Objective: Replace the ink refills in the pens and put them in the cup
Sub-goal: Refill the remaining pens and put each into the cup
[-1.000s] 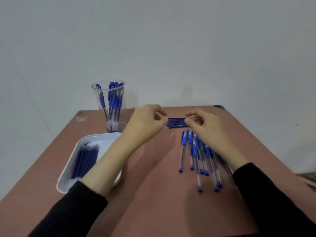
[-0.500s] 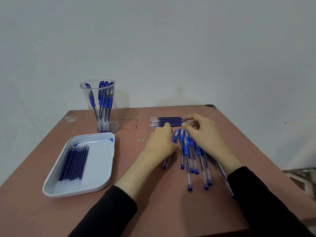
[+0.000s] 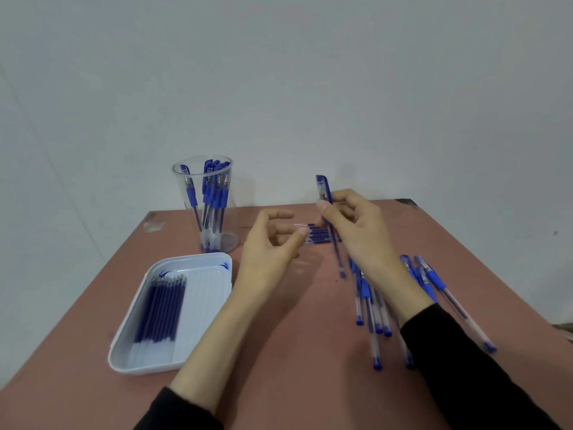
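My right hand grips a blue pen and holds it nearly upright above the table, cap end up. My left hand hovers just left of it with loosely curled fingers and holds nothing. Behind the hands a small bundle of dark blue refills lies on the table. Several blue pens lie in a loose pile under my right forearm. At the back left a clear plastic cup holds several pens standing upright.
A white tray at the left holds a row of dark blue refills. The reddish-brown table ends at a grey wall behind; its right edge runs close to the pen pile.
My right hand lifted one pen from the pile and raised it upright. My left hand left the pile and rose beside it. The view shifted right.
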Available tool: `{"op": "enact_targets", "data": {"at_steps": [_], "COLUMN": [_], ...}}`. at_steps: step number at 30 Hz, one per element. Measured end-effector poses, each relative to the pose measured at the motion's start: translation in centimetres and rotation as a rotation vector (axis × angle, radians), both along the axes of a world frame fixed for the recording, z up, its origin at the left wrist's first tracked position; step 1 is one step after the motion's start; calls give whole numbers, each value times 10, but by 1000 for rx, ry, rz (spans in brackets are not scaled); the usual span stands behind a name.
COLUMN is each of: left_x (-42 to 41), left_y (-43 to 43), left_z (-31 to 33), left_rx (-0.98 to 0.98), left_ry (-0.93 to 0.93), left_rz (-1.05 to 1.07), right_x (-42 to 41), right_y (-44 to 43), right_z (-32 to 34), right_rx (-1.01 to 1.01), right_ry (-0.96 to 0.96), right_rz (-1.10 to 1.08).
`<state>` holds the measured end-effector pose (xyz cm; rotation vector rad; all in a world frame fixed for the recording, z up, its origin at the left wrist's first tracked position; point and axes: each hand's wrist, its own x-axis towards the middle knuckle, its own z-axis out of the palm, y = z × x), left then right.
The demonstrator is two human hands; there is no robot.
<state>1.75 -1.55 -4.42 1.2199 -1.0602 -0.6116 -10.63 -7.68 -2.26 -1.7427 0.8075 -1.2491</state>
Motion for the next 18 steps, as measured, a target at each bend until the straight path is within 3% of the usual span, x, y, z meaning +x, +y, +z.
{"op": "enact_targets", "data": {"at_steps": [4, 8, 18], "left_x": [14, 17, 22], "left_y": [3, 6, 6], "left_z": [7, 9, 4], "left_rx": [-82, -69, -4], "left_ry": [103, 47, 6], "left_rz": [6, -32, -31], "right_x": [4, 7, 9], "right_y": [-2, -1, 1], "right_z": [-6, -19, -25], "right_rx": [-193, -320, -342], "right_ry": [183, 386, 526], "right_rz": [-31, -90, -97]}}
